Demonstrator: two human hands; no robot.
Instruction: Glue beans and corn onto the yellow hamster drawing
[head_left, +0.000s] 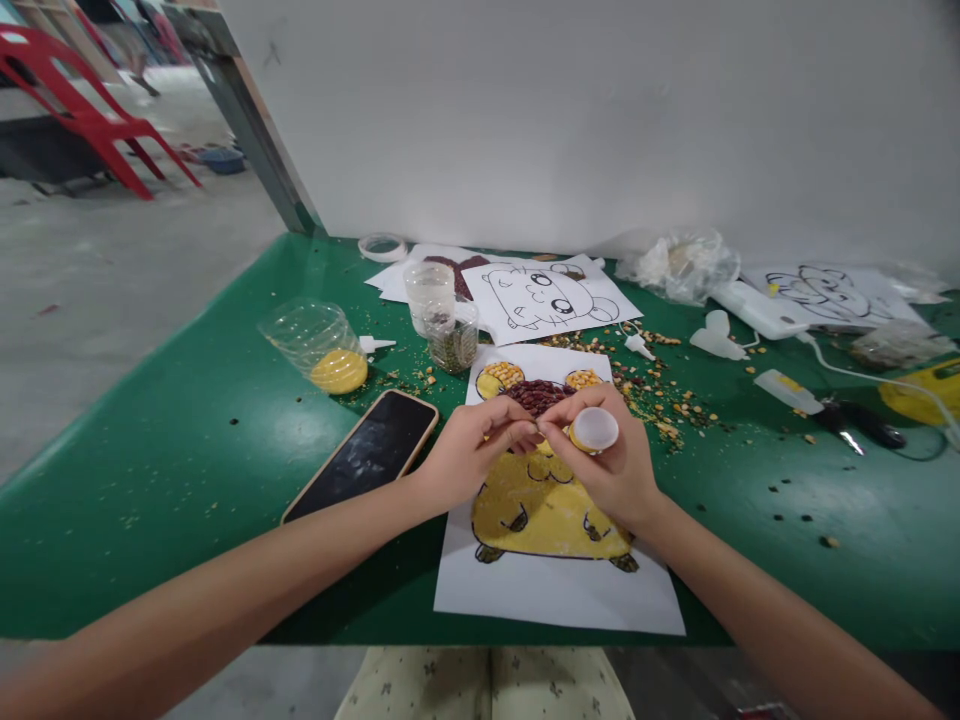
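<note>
Both hands meet over a sheet of paper point(555, 600) with a cartoon animal made of glued seeds, its body yellow, its head dark red beans point(538, 396) and its ears corn kernels point(501, 374). The thumb and fingertips of my left hand point(480, 445) are pinched together; anything between them is too small to make out. My right hand point(622, 465) is closed around a small glue bottle point(595, 430), its round whitish end facing me. The right thumb and forefinger also come together, close to the left fingertips. A phone point(367, 450) lies left of the paper.
A tipped plastic cup point(311, 335) with yellow grains lies left, near upright cups point(452, 340). Behind are a line drawing point(551, 293) and a plastic bag point(686, 262). Loose seeds point(667, 400), a glue gun point(862, 425) and a white cord point(847, 365) lie right. A wall point(600, 130) borders the table.
</note>
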